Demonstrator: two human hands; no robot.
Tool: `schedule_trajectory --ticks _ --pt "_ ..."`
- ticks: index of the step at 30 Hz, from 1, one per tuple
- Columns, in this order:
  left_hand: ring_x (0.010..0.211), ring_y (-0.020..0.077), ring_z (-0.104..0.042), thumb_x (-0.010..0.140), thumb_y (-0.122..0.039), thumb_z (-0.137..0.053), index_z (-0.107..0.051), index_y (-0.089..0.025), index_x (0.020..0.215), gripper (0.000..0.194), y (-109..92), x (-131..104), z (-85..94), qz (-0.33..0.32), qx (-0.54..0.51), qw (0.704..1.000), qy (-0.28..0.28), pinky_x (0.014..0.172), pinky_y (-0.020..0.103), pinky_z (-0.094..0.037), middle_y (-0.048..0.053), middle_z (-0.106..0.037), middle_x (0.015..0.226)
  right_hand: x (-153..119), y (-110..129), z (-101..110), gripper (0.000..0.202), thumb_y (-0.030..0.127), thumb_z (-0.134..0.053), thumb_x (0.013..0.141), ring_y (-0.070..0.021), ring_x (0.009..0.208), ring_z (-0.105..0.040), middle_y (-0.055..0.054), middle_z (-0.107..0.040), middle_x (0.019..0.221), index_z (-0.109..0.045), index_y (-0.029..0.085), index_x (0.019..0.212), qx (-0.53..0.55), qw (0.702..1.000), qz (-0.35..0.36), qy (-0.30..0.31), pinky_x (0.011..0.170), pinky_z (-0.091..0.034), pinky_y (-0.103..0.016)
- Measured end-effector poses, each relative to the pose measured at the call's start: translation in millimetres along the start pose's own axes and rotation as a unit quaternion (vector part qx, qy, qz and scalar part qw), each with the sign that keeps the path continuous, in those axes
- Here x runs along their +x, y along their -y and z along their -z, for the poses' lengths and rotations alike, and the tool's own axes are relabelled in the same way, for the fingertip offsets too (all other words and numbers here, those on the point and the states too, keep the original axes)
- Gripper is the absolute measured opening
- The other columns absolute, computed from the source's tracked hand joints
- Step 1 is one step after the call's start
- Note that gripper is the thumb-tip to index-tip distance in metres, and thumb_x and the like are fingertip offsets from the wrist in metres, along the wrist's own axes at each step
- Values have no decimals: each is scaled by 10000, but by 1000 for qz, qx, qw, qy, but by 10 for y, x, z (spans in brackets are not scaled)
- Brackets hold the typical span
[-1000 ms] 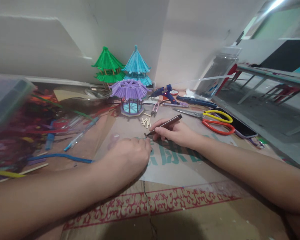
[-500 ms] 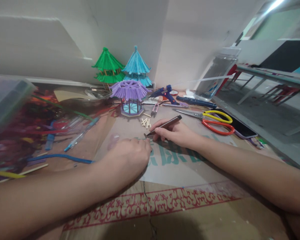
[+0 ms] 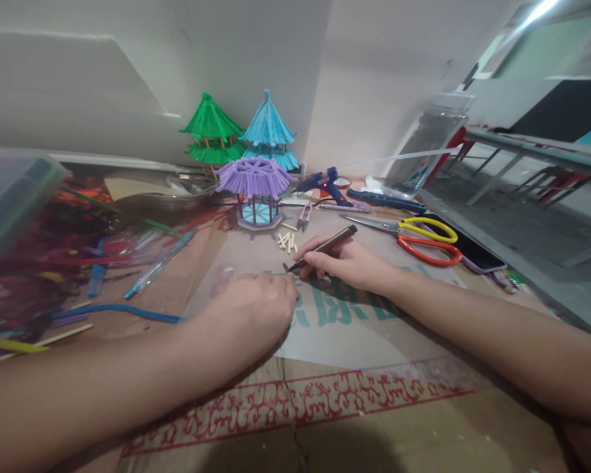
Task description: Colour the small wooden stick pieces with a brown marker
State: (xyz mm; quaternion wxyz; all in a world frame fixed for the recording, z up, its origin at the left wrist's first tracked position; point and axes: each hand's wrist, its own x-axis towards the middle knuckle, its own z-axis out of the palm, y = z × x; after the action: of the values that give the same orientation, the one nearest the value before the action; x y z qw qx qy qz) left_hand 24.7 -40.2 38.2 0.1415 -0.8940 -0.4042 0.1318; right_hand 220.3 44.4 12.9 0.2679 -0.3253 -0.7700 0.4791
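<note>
A dark brown marker (image 3: 331,248) is gripped pen-fashion in my right hand (image 3: 335,257), its tip pointing down and left. At that tip lies a small dark stick piece (image 3: 286,267). My left hand (image 3: 263,299) is closed just in front of it, knuckles up; its fingertips are hidden, so what they pinch I cannot make out. Several short pale stick pieces (image 3: 287,243) lie in a small heap beyond the marker. Beneath both hands is a translucent sheet (image 3: 335,348) over green lettering.
Behind stand a purple-roofed miniature pavilion (image 3: 257,190), a green one (image 3: 211,131) and a blue one (image 3: 268,128). A glue gun (image 3: 325,185), pink-handled snips (image 3: 305,215), scissors (image 3: 414,240) and a phone (image 3: 473,249) lie right. Left are a pen (image 3: 158,268) and a plastic box (image 3: 17,203).
The marker has tipped very slightly lower at its back end. Both hands otherwise stay in nearly the same place.
</note>
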Motion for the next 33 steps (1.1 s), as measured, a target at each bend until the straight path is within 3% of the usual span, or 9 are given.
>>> schedule_trajectory --ticks 4,10,13,16,19,24,33 --pt "765 292 -728 874 -2 -507 -648 -51 1162 324 -4 7 11 3 -9 1000 19 599 364 -543 165 -738 917 1 -12 -12 194 302 -611 957 -142 710 -699 -48 -758 820 -686 169 1076 2 1000 -4 -14 582 -519 -242" --pt "695 265 -692 886 -23 -519 -637 -79 1094 246 0 -42 -52 9 -20 1000 -19 576 339 -494 129 -713 853 -7 11 -20 165 275 -605 962 -115 652 -669 -41 -763 813 -688 175 1063 -8 1000 -6 -18 576 -521 -229" --pt "685 266 -667 1001 -205 -495 -623 -99 1014 167 53 -69 -89 45 5 996 -75 564 333 -462 123 -676 828 -11 6 -23 169 271 -604 963 -114 656 -672 -40 -761 818 -691 175 1072 -7 1000 -11 -21 570 -519 -222" --pt "749 284 -669 1018 -474 -501 -610 -75 1048 415 159 -28 -146 90 25 989 -115 561 323 -436 155 -675 877 -11 -13 -22 193 289 -599 970 -123 677 -685 -41 -761 839 -694 183 1100 -9 1000 -12 -17 573 -525 -226" --pt "811 284 -683 978 -594 -521 -609 -99 1085 514 266 68 -216 106 -66 985 -116 597 320 -442 134 -693 913 -7 -28 -16 206 297 -591 974 -133 698 -692 -39 -761 846 -699 188 1111 -19 1000 1 -15 589 -535 -236" --pt "823 284 -682 947 -559 -558 -620 -156 1045 420 329 176 -244 127 -194 968 -100 641 345 -458 101 -697 920 -2 -19 -12 195 261 -583 966 -127 669 -672 -41 -755 813 -701 171 1092 -34 999 12 -23 591 -528 -241" --pt "818 289 -680 944 -495 -560 -608 -184 1023 325 365 224 -290 125 -225 960 -110 635 354 -437 84 -699 910 0 0 -19 191 282 -590 961 -134 659 -664 -40 -756 814 -706 185 1077 -22 1000 9 -16 576 -521 -250"
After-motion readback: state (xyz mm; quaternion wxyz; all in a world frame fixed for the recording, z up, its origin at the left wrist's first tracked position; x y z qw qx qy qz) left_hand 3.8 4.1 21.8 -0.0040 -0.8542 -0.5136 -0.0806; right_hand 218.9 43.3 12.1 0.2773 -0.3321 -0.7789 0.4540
